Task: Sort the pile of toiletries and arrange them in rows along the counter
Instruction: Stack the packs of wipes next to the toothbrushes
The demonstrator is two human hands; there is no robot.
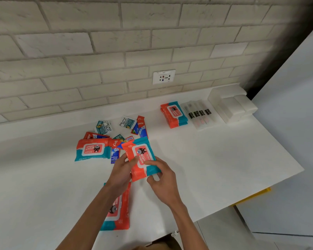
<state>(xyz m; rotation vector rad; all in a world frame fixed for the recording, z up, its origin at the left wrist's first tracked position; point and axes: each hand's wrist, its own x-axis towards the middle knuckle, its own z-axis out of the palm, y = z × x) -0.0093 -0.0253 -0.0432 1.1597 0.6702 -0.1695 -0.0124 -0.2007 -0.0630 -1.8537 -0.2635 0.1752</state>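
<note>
My forearms extend forward over the white tabletop. My left hand grips the left edge of a wipes pack, and my right hand pinches its lower right corner. The pack is held at the right edge of the toiletry pile. Farther right, stacked wipes lie beside packaged toothbrushes, near the brick wall.

Orange-and-teal wipes packs, red-and-blue toothpaste sachets, white counter, cream brick wall.
</note>
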